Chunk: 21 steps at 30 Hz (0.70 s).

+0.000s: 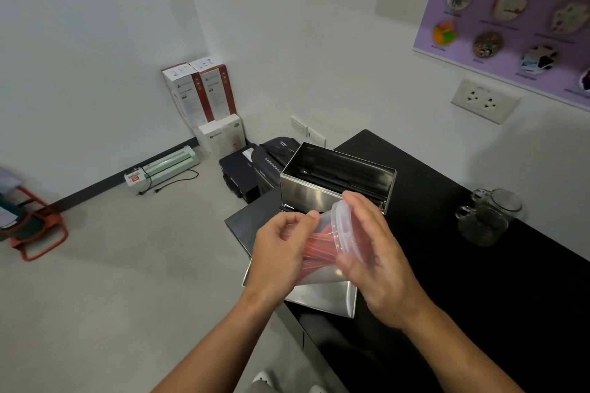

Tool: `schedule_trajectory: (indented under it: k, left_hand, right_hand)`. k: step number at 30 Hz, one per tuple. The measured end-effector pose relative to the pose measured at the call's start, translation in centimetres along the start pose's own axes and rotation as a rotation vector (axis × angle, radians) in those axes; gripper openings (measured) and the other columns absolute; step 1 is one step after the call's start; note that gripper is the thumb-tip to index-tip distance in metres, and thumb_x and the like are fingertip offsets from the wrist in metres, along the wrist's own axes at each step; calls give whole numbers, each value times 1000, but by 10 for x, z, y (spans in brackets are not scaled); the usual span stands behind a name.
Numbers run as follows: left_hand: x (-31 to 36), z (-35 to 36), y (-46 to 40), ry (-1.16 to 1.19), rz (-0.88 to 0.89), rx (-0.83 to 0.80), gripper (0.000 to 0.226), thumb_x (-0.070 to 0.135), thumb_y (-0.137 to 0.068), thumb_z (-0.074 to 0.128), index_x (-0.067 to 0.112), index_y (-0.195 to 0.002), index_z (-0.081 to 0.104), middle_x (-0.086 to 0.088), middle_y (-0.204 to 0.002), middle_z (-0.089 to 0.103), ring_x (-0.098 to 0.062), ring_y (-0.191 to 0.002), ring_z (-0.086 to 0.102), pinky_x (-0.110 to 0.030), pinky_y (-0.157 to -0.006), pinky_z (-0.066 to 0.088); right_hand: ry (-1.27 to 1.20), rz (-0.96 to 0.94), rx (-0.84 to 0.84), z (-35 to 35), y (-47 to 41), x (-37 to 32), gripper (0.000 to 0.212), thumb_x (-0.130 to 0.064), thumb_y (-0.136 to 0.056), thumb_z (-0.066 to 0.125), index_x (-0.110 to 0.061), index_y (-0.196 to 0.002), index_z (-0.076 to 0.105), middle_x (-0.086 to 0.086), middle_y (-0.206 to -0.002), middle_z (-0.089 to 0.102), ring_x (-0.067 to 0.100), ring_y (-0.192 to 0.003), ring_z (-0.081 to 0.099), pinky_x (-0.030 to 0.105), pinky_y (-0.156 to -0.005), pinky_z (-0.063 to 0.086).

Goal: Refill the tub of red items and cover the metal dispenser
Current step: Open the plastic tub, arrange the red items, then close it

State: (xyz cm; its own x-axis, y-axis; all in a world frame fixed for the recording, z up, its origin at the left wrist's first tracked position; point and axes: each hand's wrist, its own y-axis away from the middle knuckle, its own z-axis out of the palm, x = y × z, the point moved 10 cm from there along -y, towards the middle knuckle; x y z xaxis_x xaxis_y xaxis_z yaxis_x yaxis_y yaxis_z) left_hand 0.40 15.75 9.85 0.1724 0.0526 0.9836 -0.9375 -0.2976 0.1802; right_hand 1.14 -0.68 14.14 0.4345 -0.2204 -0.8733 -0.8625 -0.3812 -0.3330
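While the clear plastic tub (322,252) is held tipped on its side in front of the open metal dispenser (335,182), its red items (316,246) lie loose inside and could slide out. In the head view, the only one, the left hand (281,252) is curled round the tub's body, thumb and fingers closed on it, and the right hand (373,252) is cupped over the mouth end, pressing the translucent lid (343,226) to the rim; I cannot tell whether the lid is seated all round. If it is only half on, a shift of the right hand may let it pop and spill the contents onto the metal cover (322,297), which lies flat just in front of the dispenser, directly beneath the tub. That cover overhangs the black counter (479,297) edge, so a nudge from a forearm could send it to the floor. Two glass mugs (488,217) stand to the right of the dispenser, well apart from the hands.
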Motion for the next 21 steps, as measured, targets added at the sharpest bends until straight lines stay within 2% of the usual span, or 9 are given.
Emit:
schedule_trajectory:
  k: [2,3,7,10,13,15,17,19,21]
  left_hand:
    - [1,1,1,18,30,26,40,63,-75,73,25,-87,80,1,-76,78,-12,-69,72,-36,-73,60]
    - [2,2,2,17,40,26,41,63,-75,72,25,-86,80,1,-76,78,-12,-69,72,-36,-72,61]
    - [5,4,0,-58,58,-15,42,65,-77,67,25,-82,79,5,-70,76,-7,-64,68,-27,-66,53]
    - [0,8,-3,-94,-21,-77,51,70,-76,64,20,-76,77,6,-64,69,-11,-59,61,-34,-67,49]
    - [-3,12,-3,-82,-90,-147,59,69,-74,62,16,-88,82,-10,-81,80,-26,-69,73,-39,-72,54]
    - [-3,12,-1,-45,-107,-190,55,67,-73,61,22,-93,85,-13,-93,83,-32,-84,79,-35,-73,59]
    - [-2,12,-1,-20,-92,-184,52,65,-74,62,22,-91,85,-11,-91,83,-33,-84,79,-37,-74,59]
    - [1,9,-1,-2,-53,-112,51,66,-77,64,19,-84,82,-4,-78,79,-24,-70,74,-39,-72,55]
    - [5,4,0,20,20,-7,49,64,-78,67,16,-79,78,3,-69,72,-13,-63,66,-35,-69,52]
  right_hand:
    - [-53,82,63,-1,1,2,78,-72,-91,56,-37,-157,36,-17,-161,37,11,-152,35,46,-121,38]
    - [-55,92,96,-3,2,0,77,-72,-90,56,-36,-156,39,-15,-159,40,12,-151,38,47,-120,39]
    - [-1,4,118,-6,3,-12,68,-49,-90,62,-26,-153,47,1,-153,46,22,-145,46,47,-115,45]
    - [72,-114,42,-5,2,-19,69,-42,-87,65,-21,-150,51,9,-151,44,29,-143,47,53,-110,47]
    - [136,-231,-59,0,-2,-27,71,-50,-87,66,-19,-150,50,10,-151,42,35,-142,46,55,-106,48]
    - [164,-312,-107,1,-4,-33,71,-58,-91,61,-18,-149,49,11,-151,41,38,-139,47,54,-106,47]
    - [184,-350,-111,0,-5,-34,72,-61,-92,58,-17,-148,49,12,-150,41,38,-138,48,53,-106,46]
    - [174,-312,-62,-3,-8,-30,71,-60,-91,60,-18,-148,50,13,-149,43,36,-138,48,52,-106,46]
    - [104,-245,8,-5,-11,-23,70,-49,-88,65,-15,-147,51,15,-147,46,34,-138,49,49,-109,45]
